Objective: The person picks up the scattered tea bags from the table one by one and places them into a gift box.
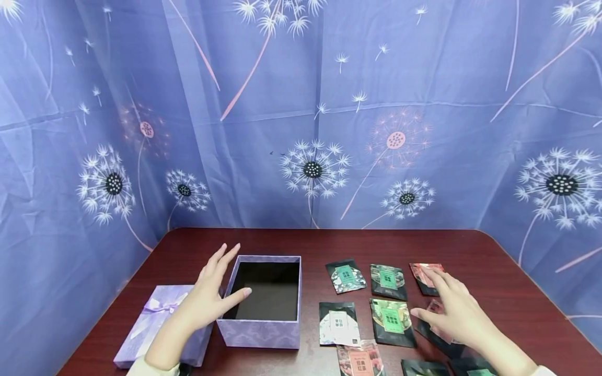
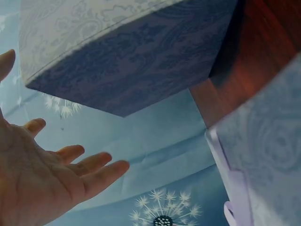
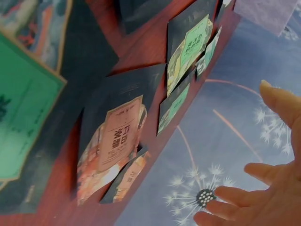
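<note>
My left hand (image 1: 210,295) is held with fingers spread at the left side of an open purple gift box (image 1: 263,334), its thumb overlapping the box's dark interior. Only bare palm and fingers show in the left wrist view, below the box's patterned wall (image 2: 127,70). Over the right-hand packets hovers my right hand (image 1: 458,313), fingers extended and holding nothing. Beneath it lies a black packet with a pink label (image 3: 120,134), partly hidden in the head view. Its fingertips overlap a red-labelled packet (image 1: 420,287). To its left is a green-labelled packet (image 1: 392,321).
The purple lid (image 1: 146,334) with a ribbon bow lies left of the box, partly behind my left forearm. More packets lie in the middle: a white-labelled one (image 1: 337,324), a teal-labelled one (image 1: 345,277) and a pink one (image 1: 361,363). A dandelion-print curtain (image 1: 263,198) hangs behind the table.
</note>
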{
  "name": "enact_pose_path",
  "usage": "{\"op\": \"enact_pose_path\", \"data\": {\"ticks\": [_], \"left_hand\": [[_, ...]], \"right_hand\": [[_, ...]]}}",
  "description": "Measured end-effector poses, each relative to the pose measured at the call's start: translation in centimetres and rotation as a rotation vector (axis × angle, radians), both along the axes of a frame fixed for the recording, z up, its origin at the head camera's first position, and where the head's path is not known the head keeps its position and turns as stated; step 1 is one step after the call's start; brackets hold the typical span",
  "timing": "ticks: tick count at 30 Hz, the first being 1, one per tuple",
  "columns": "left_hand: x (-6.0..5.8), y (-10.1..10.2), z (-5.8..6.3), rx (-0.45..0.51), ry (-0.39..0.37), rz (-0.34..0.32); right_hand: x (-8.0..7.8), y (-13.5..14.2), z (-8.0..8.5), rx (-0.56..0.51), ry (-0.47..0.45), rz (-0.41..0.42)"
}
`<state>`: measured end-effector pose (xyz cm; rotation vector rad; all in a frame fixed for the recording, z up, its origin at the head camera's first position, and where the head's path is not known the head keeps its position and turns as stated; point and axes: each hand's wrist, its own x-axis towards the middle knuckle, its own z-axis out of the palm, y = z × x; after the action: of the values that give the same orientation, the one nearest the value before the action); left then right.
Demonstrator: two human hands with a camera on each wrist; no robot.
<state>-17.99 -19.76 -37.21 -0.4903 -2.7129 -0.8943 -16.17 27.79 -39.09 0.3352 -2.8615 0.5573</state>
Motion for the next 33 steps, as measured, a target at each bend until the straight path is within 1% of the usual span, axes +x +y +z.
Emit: {"op": "enact_pose_path", "data": {"ticks": [3, 7, 11, 16, 20, 23, 25, 28, 30, 33], "left_hand": [[0.0, -0.3, -0.2, 0.079, -0.055, -0.02], [-0.2, -0.7, -0.3, 0.174, -0.118, -0.031], [-0.5, -1.1, -0.4, 0.214, -0.141, -0.03], [-0.9, -1.6, -0.8, 0.284, -0.19, -0.065], [-1.2, -2.1, -1.3, 0.379, -0.275, -0.103], [-1.5, -2.4, -1.5, 0.436, -0.334, -0.116], [-1.5, -2.5, -1.5, 0.466, -0.376, -0.113], [-1.7, -2.7, -1.5, 0.491, -0.391, -0.129], [-1.8, -2.8, -1.6, 0.518, -0.403, -0.154], [-1.9, -3.3, -1.7, 0.545, -0.417, -0.216]], "right_hand": [[0.1, 0.8, -0.1, -0.024, -0.068, -0.008], [-0.1, 1.8, -0.3, -0.027, -0.141, -0.024], [-0.1, 2.8, -0.8, -0.021, -0.179, -0.032], [-0.2, 3.9, -1.4, -0.016, -0.23, -0.026], [-0.5, 4.5, -2.0, -0.024, -0.281, -0.026], [-0.6, 4.8, -2.4, -0.042, -0.318, -0.028], [-0.7, 4.9, -2.6, -0.048, -0.33, -0.027], [-0.7, 4.9, -2.9, -0.054, -0.336, -0.024], [-0.8, 4.9, -3.0, -0.057, -0.339, -0.024], [-0.9, 5.0, -3.2, -0.066, -0.335, -0.021]]}}
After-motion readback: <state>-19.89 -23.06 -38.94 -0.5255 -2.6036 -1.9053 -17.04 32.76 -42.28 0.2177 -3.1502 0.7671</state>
